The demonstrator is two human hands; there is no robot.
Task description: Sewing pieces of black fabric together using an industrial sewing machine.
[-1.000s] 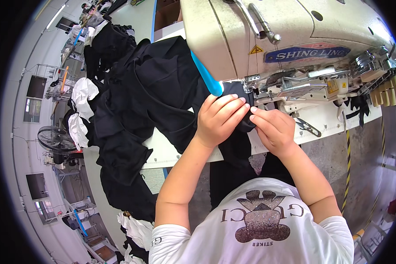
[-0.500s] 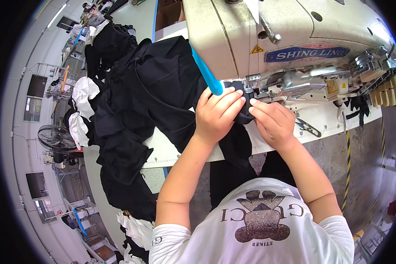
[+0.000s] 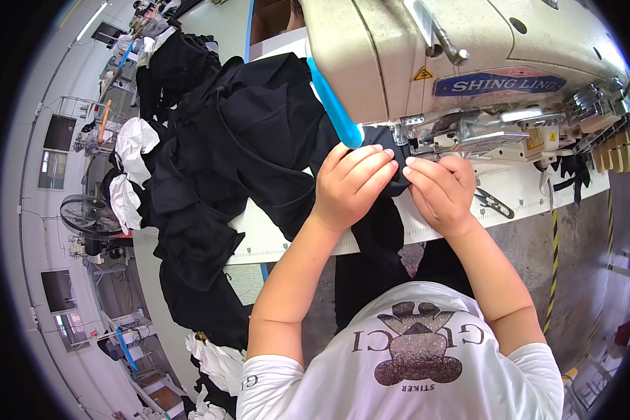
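Pressing black fabric [image 3: 287, 133] flat with its fingers beside the presser foot [image 3: 401, 134], behind the tabletop's [image 3: 262, 238] front edge, the left hand [image 3: 348, 185] steadies it; the right hand [image 3: 442, 194] pinches its border, apparently for alignment.

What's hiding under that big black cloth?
The white tabletop peeks out beside the black cloth, which lies partly on it. Anything else beneath the folds is covered, so I can't tell.

A sewing workshop — a cream sewing machine [image 3: 406, 59], heaped black cloth [image 3: 259, 119] and thread snips [image 3: 495, 203] show it.
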